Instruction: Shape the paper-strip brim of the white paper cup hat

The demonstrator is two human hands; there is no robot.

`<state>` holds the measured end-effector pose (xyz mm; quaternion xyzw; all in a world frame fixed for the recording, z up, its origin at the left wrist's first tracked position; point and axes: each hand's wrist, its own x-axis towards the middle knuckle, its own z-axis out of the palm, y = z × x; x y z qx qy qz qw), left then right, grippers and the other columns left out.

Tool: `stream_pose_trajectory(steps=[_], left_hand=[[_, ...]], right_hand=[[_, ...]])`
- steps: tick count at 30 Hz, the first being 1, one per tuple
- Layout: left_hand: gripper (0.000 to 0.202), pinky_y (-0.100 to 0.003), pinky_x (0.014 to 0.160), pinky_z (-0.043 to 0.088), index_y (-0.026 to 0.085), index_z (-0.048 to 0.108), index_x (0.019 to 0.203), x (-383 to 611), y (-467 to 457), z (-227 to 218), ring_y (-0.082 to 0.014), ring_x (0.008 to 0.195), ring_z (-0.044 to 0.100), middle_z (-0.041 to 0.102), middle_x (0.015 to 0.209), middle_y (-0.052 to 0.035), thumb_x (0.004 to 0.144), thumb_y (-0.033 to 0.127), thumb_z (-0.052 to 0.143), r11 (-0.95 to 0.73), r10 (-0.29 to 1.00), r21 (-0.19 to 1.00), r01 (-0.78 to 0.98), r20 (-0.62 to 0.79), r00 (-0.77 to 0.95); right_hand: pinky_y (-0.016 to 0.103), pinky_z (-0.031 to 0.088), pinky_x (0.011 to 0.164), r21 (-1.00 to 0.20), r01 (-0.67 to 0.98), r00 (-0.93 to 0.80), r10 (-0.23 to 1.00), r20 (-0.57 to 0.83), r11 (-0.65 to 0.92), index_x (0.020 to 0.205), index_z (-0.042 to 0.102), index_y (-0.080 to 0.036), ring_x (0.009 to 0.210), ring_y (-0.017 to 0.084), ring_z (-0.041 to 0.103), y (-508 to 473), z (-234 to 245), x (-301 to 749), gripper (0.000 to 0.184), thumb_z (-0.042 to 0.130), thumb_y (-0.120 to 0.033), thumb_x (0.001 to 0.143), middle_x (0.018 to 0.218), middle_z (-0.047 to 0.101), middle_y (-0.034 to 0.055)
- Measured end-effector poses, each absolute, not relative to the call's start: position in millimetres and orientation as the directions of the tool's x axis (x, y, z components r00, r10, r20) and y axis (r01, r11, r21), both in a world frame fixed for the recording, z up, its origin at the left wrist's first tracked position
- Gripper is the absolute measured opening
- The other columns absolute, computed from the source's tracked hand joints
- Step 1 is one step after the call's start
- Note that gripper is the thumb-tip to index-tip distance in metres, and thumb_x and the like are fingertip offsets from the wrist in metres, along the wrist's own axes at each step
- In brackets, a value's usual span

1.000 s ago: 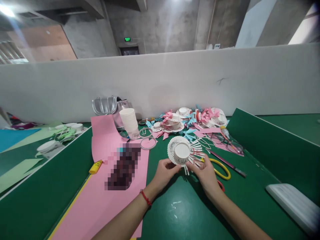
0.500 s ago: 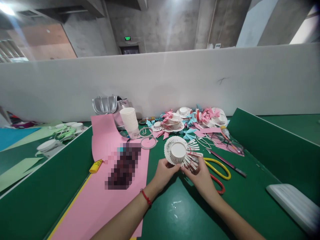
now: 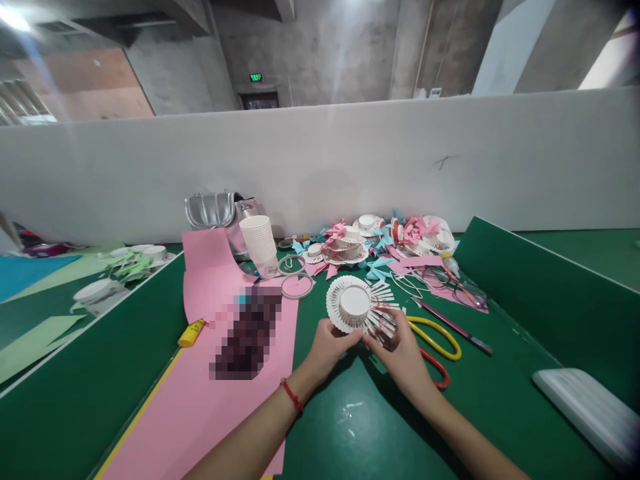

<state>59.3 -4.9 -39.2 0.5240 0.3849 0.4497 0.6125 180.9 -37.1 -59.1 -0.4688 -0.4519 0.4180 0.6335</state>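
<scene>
A white paper cup (image 3: pixel 355 301), its wall cut into many narrow strips, is held up over the green table with its round base facing me. On the left the strips form a closed scalloped rim; on the right they splay out loose. My left hand (image 3: pixel 331 343) pinches the lower edge between thumb and fingers. At the lower right, my right hand (image 3: pixel 395 337) is closed on the loose strips, its thumb near the left thumb. Some strips are hidden behind its fingers. Beside that hand lie a yellow and red pair of scissors (image 3: pixel 443 340), partly covered.
Pink paper (image 3: pixel 200 413) covers the left of the table, with a yellow tube (image 3: pixel 191 333) on it. Stacked paper cups (image 3: pixel 259 239) and tape rings (image 3: pixel 297 285) stand behind. Finished cup pieces (image 3: pixel 345 250) crowd the back. A purple pen-like tool (image 3: pixel 455 325) lies right, between green dividers (image 3: pixel 550 287).
The cup has shifted and tilted slightly to the left in my hands. Both hands keep their grip, and the right fingers have moved a little on the strips.
</scene>
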Motion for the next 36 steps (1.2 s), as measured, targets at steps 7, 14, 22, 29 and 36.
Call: stream_pose_trajectory(steps=[7, 14, 22, 29, 36], left_hand=[[0.025, -0.025, 0.065, 0.044, 0.008, 0.067, 0.076, 60.4, -4.1, -40.8, -0.0162, 0.067, 0.058, 0.068, 0.075, -0.0066, 0.053, 0.019, 0.070, 0.059, 0.965, 0.988, -0.140, -0.021, 0.263], [0.015, -0.022, 0.054, 0.041, 0.009, 0.065, 0.062, 60.3, -3.5, -40.0, -0.0118, 0.054, 0.053, 0.063, 0.057, -0.0021, 0.051, 0.018, 0.070, 0.081, 0.980, 0.983, -0.163, -0.048, 0.194], [0.012, -0.020, 0.050, 0.037, 0.010, 0.063, 0.060, 60.1, -1.2, -41.9, -0.0096, 0.050, 0.047, 0.056, 0.049, 0.0012, 0.053, 0.018, 0.069, 0.070, 0.981, 0.983, -0.170, -0.037, 0.192], [0.014, -0.020, 0.051, 0.038, 0.010, 0.064, 0.063, 60.4, -2.8, -39.7, -0.0095, 0.052, 0.047, 0.059, 0.055, 0.0001, 0.052, 0.015, 0.069, 0.094, 0.973, 0.978, -0.186, -0.051, 0.223], [0.009, -0.019, 0.047, 0.034, 0.010, 0.061, 0.056, 60.8, -4.1, -39.0, -0.0067, 0.045, 0.041, 0.053, 0.046, 0.0030, 0.052, 0.014, 0.069, 0.091, 0.975, 0.983, -0.159, -0.055, 0.217]], right_hand=[[0.035, 0.048, 0.076, -0.967, -0.156, 0.199, 0.966, 0.167, 0.200, 0.093, 0.044, -0.022, 0.084, 0.019, 0.061, -37.0, -60.6, 179.4, 0.037, 0.065, -0.022, 0.062, 0.091, 0.063, 0.0041], [0.032, 0.048, 0.071, -0.976, -0.034, 0.201, 0.959, 0.202, 0.213, 0.099, 0.040, -0.022, 0.079, 0.018, 0.060, -38.4, -56.5, 180.8, 0.039, 0.061, -0.023, 0.066, 0.091, 0.061, 0.0046], [0.036, 0.045, 0.072, -0.841, 0.443, 0.296, 0.835, 0.463, 0.310, 0.101, 0.046, -0.021, 0.079, 0.020, 0.055, -44.4, -48.1, 188.8, 0.032, 0.055, -0.024, 0.070, 0.089, 0.056, 0.0058], [0.033, 0.047, 0.073, -0.918, 0.254, 0.228, 0.903, 0.363, 0.305, 0.103, 0.044, -0.021, 0.086, 0.020, 0.057, -44.8, -51.4, 181.1, 0.036, 0.056, -0.026, 0.070, 0.100, 0.057, 0.0071], [0.027, 0.047, 0.066, -0.921, 0.252, 0.224, 0.908, 0.355, 0.298, 0.095, 0.042, -0.021, 0.078, 0.017, 0.058, -42.8, -50.6, 182.5, 0.024, 0.052, -0.020, 0.073, 0.089, 0.057, 0.0044]])
